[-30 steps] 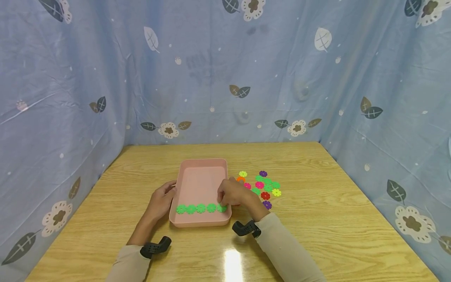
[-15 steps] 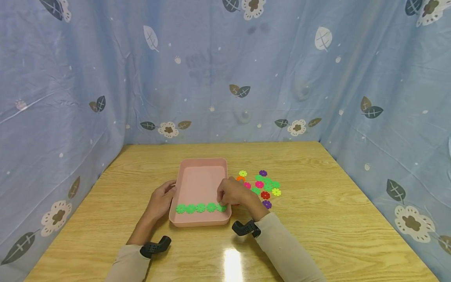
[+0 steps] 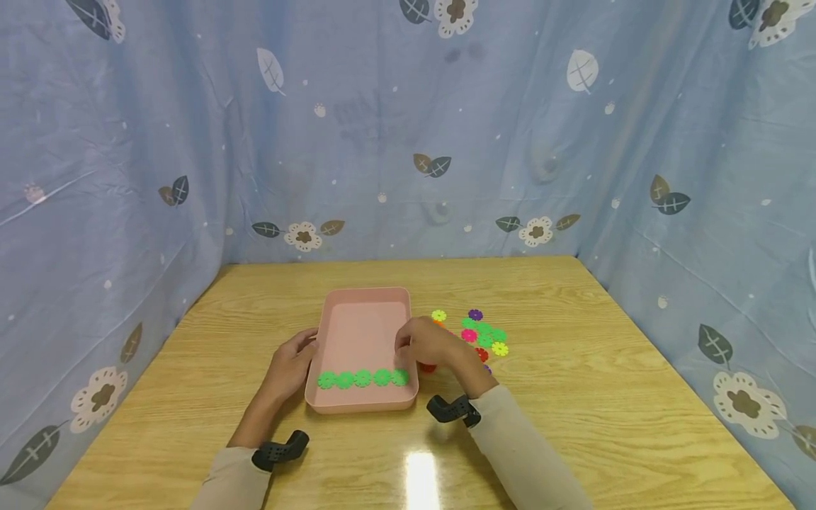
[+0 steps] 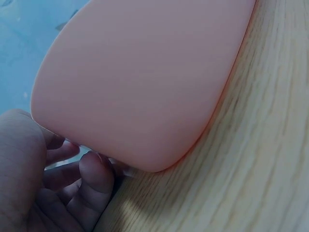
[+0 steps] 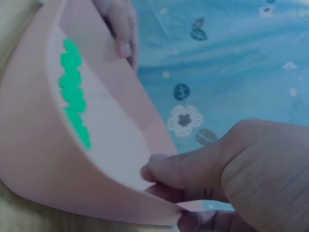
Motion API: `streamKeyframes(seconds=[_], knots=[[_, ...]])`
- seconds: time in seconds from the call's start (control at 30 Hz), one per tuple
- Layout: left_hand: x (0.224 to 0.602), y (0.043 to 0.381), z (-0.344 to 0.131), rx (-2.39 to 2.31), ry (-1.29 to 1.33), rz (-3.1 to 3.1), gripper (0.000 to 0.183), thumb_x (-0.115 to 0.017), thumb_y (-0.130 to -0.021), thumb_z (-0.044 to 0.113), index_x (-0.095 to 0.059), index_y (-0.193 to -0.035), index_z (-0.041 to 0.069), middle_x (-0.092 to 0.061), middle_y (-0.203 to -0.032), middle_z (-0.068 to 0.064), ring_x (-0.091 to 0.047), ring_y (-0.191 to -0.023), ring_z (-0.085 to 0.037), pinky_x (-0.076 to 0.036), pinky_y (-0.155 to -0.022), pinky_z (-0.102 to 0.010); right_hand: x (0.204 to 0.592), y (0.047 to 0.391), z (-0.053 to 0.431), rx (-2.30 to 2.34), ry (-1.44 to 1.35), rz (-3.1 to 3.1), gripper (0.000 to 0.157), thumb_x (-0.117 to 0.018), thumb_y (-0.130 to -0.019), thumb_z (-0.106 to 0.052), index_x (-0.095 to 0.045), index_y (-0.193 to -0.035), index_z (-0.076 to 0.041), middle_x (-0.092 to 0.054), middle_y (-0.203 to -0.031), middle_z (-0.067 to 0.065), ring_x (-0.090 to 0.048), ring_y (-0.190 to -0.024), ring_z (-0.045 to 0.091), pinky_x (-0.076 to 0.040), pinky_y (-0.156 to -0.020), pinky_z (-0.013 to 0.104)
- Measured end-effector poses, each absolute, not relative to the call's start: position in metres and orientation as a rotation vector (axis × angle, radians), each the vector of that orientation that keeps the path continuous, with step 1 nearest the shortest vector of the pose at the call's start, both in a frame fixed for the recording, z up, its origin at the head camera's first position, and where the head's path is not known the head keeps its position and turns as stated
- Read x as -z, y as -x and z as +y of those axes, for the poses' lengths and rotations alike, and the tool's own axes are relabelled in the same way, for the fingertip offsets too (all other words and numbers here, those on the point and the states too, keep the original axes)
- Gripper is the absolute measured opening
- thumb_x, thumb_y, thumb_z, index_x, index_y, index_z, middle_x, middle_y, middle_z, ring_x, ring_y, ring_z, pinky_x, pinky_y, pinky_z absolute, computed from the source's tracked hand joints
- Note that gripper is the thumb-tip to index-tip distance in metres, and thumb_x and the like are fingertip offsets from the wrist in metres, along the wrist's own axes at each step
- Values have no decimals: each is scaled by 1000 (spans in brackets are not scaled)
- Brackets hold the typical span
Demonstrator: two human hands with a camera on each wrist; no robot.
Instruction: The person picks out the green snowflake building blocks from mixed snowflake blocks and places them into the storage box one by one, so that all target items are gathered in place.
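Note:
A pink tray [image 3: 366, 333] lies on the table, with a row of several green flower-shaped discs [image 3: 363, 378] along its near end. My left hand [image 3: 290, 365] holds the tray's left wall; in the left wrist view its curled fingers [image 4: 96, 174] are at the rim. Over the tray's right wall is my right hand [image 3: 430, 347], just above the rightmost green disc [image 3: 399, 377] and apart from it. In the right wrist view its thumb [image 5: 183, 169] is over the inside of the tray, other fingers are by the rim, and no disc shows between them.
Right of the tray lie loose flower discs: several green ones [image 3: 484, 334], a pink one [image 3: 469, 335], yellow ones [image 3: 500, 348] and a purple one [image 3: 475, 314]. My right hand and wrist partly cover others, including a red disc [image 3: 428, 368]. A patterned blue curtain [image 3: 382, 127] surrounds the table.
My right hand has lifted off the rightmost green disc and shifted slightly up and right, leaving the disc in the row. My left hand stays on the tray.

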State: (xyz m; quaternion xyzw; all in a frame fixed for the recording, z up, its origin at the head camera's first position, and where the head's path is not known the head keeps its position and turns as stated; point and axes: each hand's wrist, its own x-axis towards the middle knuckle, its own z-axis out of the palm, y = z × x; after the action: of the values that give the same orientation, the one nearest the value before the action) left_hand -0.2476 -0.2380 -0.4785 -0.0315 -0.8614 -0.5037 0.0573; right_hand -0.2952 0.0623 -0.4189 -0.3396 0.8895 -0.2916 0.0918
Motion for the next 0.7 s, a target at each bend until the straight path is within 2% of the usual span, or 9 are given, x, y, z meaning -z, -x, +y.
streamKeyframes(seconds=[0.13,0.33,0.57,0.7], knots=[[479,247,-238,1524,99,-2613,46,-41,-110,25,-45,-151,4,-55,-143,-25,-56,-129,-41,-46,-108,-54,411,297,74,953,1001,2651,12,-64,-98,-5,-75,-96,-3,-68,-90,0,-57,-76,15,-51,-70,29],[478,248,-237,1525,98,-2614,46,-40,-110,24,-45,-151,4,-55,-143,-25,-56,-130,-42,-45,-108,-54,404,306,99,1057,907,2734,11,-63,-99,-6,-74,-101,-2,-67,-93,3,-55,-73,16,-51,-68,30],[478,247,-235,1574,86,-2591,46,-42,-110,26,-47,-150,5,-58,-141,-24,-60,-124,-39,-50,-103,-51,403,315,128,1097,588,2930,11,-65,-98,-12,-72,-101,-5,-67,-92,6,-58,-76,21,-51,-67,35],[478,247,-235,1580,81,-2588,46,-43,-109,26,-47,-150,5,-58,-141,-24,-61,-123,-39,-51,-102,-50,408,319,141,1083,380,3034,14,-67,-98,-18,-73,-104,-8,-69,-99,8,-62,-82,25,-53,-70,41]])
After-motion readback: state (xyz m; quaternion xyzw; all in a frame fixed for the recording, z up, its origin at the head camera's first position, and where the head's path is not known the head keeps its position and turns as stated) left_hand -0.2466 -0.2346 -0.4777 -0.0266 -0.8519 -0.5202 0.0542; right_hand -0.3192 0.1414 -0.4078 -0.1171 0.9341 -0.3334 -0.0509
